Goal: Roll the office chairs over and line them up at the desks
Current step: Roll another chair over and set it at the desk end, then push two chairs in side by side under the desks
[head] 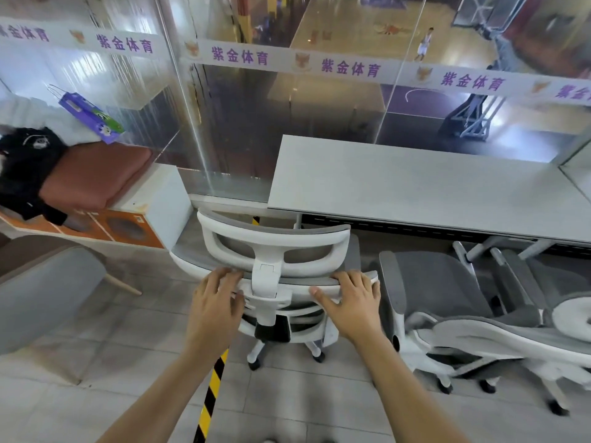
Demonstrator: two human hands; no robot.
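Note:
A white-framed office chair (275,247) with grey mesh stands in front of me, its back toward me, at the left end of a long grey desk (415,190). My left hand (217,305) grips the left part of the backrest's top edge. My right hand (351,302) grips the right part of the same edge. Its castors rest on the tiled floor beside a yellow-black striped strip (211,394). To the right, a second grey and white chair (447,302) sits with its seat partly under the desk, and part of a third chair (572,314) shows at the right edge.
A glass wall (319,123) with a printed band runs behind the desk. On the left stand a white-orange cabinet (153,212) with a brown cushion (96,177) and black bag (25,167), and a grey armchair (41,292) low on the left.

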